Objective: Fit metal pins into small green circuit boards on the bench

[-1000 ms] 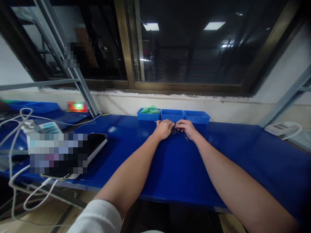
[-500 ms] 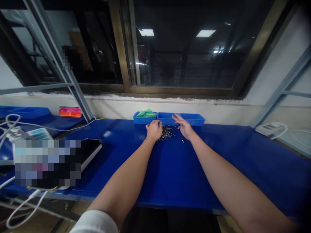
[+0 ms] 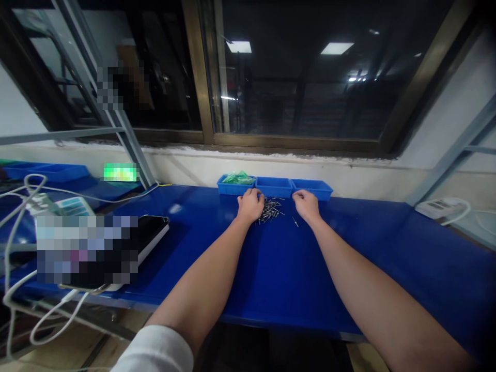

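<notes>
A pile of thin metal pins that look like blind rivets lies on the blue table. My left hand rests against the pile's left edge, its fingers curled and partly hidden; what they hold, if anything, does not show. To the right of the pile, my right hand has its fingers drawn together just before the right blue bin. Anything in that pinch is too small to make out. One loose rivet lies apart, left of my right wrist.
Behind the pile stand a middle blue bin and a left blue bin with green plastic in it. A dark device with white cables lies at the left. A white power strip sits at the right.
My right hand's spread fingers have come together, and that hand has lowered from over the bins to the table in front of them. My left hand stays by the pile. The view has shifted slightly.
</notes>
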{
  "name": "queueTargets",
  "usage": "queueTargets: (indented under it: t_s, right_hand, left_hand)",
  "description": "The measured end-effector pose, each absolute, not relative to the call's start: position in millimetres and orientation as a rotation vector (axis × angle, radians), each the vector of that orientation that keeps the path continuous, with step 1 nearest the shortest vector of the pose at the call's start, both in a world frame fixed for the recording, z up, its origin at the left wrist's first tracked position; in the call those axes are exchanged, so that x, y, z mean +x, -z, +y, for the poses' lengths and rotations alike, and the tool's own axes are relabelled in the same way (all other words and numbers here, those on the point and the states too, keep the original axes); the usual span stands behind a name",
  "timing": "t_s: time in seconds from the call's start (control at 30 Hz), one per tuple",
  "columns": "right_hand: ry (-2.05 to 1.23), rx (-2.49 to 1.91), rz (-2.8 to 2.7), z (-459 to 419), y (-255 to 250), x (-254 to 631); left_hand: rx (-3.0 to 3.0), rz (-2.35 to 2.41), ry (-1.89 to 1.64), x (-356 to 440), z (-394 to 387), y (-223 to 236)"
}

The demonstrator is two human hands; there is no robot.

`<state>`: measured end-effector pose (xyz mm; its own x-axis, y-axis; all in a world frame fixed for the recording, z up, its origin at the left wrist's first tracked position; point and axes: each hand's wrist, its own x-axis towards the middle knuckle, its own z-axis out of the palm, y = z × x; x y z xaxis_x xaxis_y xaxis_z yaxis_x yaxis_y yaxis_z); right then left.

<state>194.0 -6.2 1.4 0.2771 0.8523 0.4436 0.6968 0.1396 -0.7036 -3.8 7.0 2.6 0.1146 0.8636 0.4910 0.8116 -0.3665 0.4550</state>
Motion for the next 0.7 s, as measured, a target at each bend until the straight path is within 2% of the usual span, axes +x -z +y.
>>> queueTargets:
  t_s: [0.23,0.47,0.57,0.7]
  right_hand:
    - [0.013,-1.963,-1.799,-1.3,13.9,196.0]
    - [-0.003,-1.879,-1.897,-1.5,12.3,194.1]
    - [-0.095,-1.804,-1.787,-1.6,10.3,199.0]
    - [-0.164,-1.818,-1.373,-2.4,8.8,209.1]
  left_hand:
    - [2.316,1.761,-0.982,-3.5,6.7,-0.8]
    - [2.318,1.743,-0.951,-3.3,7.5,1.0]
    - [2.326,1.734,-0.948,-3.8,7.8,0.9]
    - [2.330,1.725,-0.989,-4.6,8.4,0.6]
